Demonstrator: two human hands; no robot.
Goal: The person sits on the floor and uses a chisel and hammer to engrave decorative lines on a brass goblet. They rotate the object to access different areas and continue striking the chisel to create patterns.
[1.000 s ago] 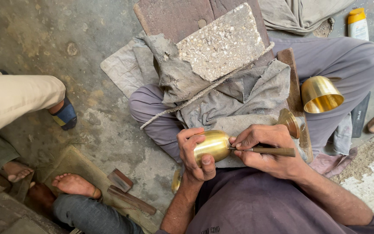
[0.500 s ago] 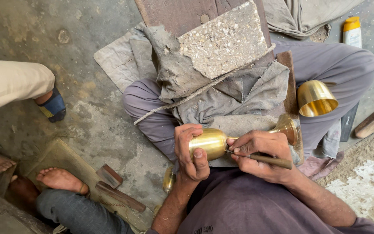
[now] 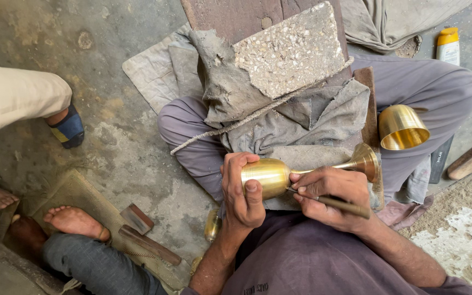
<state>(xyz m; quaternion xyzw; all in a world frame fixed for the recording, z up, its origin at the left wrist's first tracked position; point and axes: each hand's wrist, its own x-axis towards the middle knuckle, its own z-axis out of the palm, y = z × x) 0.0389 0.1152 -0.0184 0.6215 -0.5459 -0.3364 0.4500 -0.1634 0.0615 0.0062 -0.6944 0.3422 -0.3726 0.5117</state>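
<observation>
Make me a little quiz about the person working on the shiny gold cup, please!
1. True or false: the left hand is wrapped around the bowl of the brass goblet.
2. What does the right hand hold? A) a hammer B) a thin rod-like tool C) a yellow bottle
3. Fill in: a second brass cup rests on the person's ____.

Key:
1. True. The goblet lies on its side, with its foot pointing away from that hand.
2. B. Its tip meets the goblet near the stem.
3. Leg, on the right-hand side, with its open mouth showing.
</observation>
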